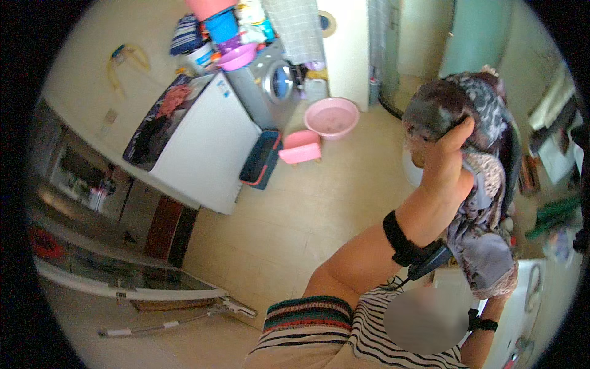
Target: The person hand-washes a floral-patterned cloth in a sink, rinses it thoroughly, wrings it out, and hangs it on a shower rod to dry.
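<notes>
A bunched, patterned garment (482, 178) in grey, brown and dark tones hangs at the right side of the head view, with lace-like edging along parts of it. My left hand (452, 154) reaches up and grips its upper part, thumb over the cloth and the other fingers hidden behind. Lower down, my right hand (499, 299) is at the garment's bottom end. Cloth covers most of that hand's fingers, which seem closed around the fabric. Each wrist wears a black strap, and a small dark device hangs from the left one.
Pink basin (332, 118), pink stool (301, 147) and dark blue crate (262, 158) stand on the floor. Behind them are a grey washing machine (261, 86) and a white appliance (206, 144) with clothes on top. A glazed door (129, 280) stands at left, a white sink (530, 286) at right.
</notes>
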Demonstrator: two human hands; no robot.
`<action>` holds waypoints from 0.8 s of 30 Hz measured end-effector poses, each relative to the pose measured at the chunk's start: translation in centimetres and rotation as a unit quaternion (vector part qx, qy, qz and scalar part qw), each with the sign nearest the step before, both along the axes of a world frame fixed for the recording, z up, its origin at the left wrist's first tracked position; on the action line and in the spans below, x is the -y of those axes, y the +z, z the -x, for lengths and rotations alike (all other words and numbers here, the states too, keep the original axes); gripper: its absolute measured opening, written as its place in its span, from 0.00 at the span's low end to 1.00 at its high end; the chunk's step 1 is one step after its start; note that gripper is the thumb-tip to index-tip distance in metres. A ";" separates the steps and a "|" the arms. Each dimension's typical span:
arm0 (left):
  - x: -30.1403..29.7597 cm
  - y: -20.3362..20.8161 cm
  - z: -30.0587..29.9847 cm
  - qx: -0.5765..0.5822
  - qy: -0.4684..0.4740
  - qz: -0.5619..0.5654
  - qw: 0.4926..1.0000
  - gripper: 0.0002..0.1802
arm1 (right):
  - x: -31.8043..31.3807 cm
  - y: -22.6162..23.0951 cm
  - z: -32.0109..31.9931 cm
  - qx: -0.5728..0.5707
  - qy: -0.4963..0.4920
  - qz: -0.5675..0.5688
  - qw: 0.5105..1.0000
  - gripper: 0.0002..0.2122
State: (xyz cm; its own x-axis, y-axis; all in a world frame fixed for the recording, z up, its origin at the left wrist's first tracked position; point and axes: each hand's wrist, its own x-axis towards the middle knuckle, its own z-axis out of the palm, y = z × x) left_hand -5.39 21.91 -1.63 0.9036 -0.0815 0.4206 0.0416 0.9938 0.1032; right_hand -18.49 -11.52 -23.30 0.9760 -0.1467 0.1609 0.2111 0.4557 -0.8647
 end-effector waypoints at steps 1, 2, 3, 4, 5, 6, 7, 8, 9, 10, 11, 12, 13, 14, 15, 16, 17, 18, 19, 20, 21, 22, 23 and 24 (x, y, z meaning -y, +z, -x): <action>-0.4 0.6 1.2 -0.008 0.024 0.005 1.000 0.18 | 0.5 0.5 -0.8 -0.084 -0.014 -0.058 0.995 0.24; -1.5 1.6 2.1 -0.016 0.048 0.012 0.999 0.19 | 0.7 0.8 -1.5 -0.132 -0.044 -0.106 0.985 0.25; -2.1 2.2 3.2 -0.016 0.074 0.025 0.997 0.20 | 1.7 0.7 -2.4 -0.212 -0.049 -0.192 0.957 0.27; -4.0 2.9 3.9 -0.039 0.046 -0.002 0.998 0.24 | 1.8 0.5 -3.5 -0.241 -0.049 -0.189 0.951 0.26; -5.2 3.1 5.1 -0.100 0.036 0.014 0.994 0.22 | 2.0 -0.3 -4.4 -0.216 -0.006 -0.158 0.963 0.25; -6.9 2.9 5.8 -0.098 0.058 0.016 0.993 0.21 | 1.7 -1.3 -5.5 -0.169 0.055 -0.075 0.981 0.24; -8.6 2.5 6.5 -0.126 0.078 0.008 0.989 0.19 | 1.0 -2.4 -6.6 -0.077 0.159 0.006 0.984 0.24; -10.2 2.0 6.5 -0.123 0.122 -0.003 0.985 0.18 | -0.3 -3.5 -8.1 -0.093 0.149 0.068 0.982 0.22; -11.7 1.6 5.7 -0.119 0.164 -0.010 0.979 0.17 | -1.5 -4.0 -9.9 -0.119 0.146 0.060 0.980 0.21; -13.1 1.5 5.2 -0.162 0.204 -0.020 0.965 0.17 | -3.4 -4.0 -11.6 -0.158 0.120 0.054 0.979 0.20; -14.4 1.2 3.3 -0.169 0.241 -0.021 0.955 0.16 | -5.4 -4.1 -14.1 -0.155 0.160 0.005 0.975 0.19; -16.2 1.2 2.7 -0.229 0.248 -0.022 0.941 0.16 | -7.7 -3.6 -15.5 -0.161 0.170 -0.013 0.972 0.18; -17.5 1.2 2.1 -0.269 0.313 -0.015 0.911 0.16 | -10.0 -2.9 -17.1 -0.161 0.183 -0.030 0.969 0.17; -18.8 1.0 2.3 -0.283 0.346 -0.022 0.894 0.16 | -12.2 -2.1 -18.3 -0.156 0.197 -0.038 0.967 0.16; -20.1 0.8 2.8 -0.275 0.324 -0.042 0.904 0.17 | -14.2 -1.6 -19.5 -0.145 0.212 -0.045 0.965 0.15; -21.4 0.6 2.7 -0.216 0.362 -0.076 0.903 0.19 | -16.4 -1.2 -20.3 -0.131 0.225 -0.050 0.964 0.15; -22.2 0.3 2.8 -0.223 0.384 -0.090 0.892 0.21 | -17.9 -1.2 -21.2 -0.110 0.238 -0.077 0.962 0.14; -23.2 0.2 2.5 -0.247 0.402 -0.097 0.876 0.22 | -20.1 -1.1 -23.6 -0.184 0.263 -0.185 0.929 0.17; -23.7 -0.1 2.4 -0.214 0.392 -0.086 0.890 0.23 | -20.5 -1.6 -23.3 -0.264 0.249 -0.225 0.904 0.16; -24.2 -0.2 2.1 -0.229 0.415 -0.083 0.876 0.25 | -22.1 -2.5 -23.7 -0.190 0.262 -0.218 0.921 0.18; -24.0 -0.5 2.0 -0.229 0.394 -0.083 0.886 0.27 | -23.7 -3.4 -25.1 -0.114 0.278 -0.205 0.931 0.19; -24.5 -0.2 1.7 -0.269 0.411 -0.072 0.868 0.28 | -24.6 -3.9 -26.6 -0.097 0.328 -0.196 0.919 0.20; -23.8 -0.4 1.4 -0.290 0.391 -0.035 0.873 0.28 | -25.5 -4.6 -28.0 -0.100 0.339 -0.261 0.898 0.20; -24.2 -0.3 0.7 -0.278 0.403 -0.056 0.870 0.29 | -26.2 -4.5 -29.4 -0.167 0.364 -0.311 0.862 0.20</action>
State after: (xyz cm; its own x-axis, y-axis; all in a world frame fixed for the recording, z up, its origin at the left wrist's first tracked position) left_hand -6.10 46.13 -1.96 0.7474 0.6608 -0.0692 -0.5900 0.7080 0.3883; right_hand 10.88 14.68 -27.83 0.8221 0.5683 -0.0350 -0.5403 0.7592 -0.3629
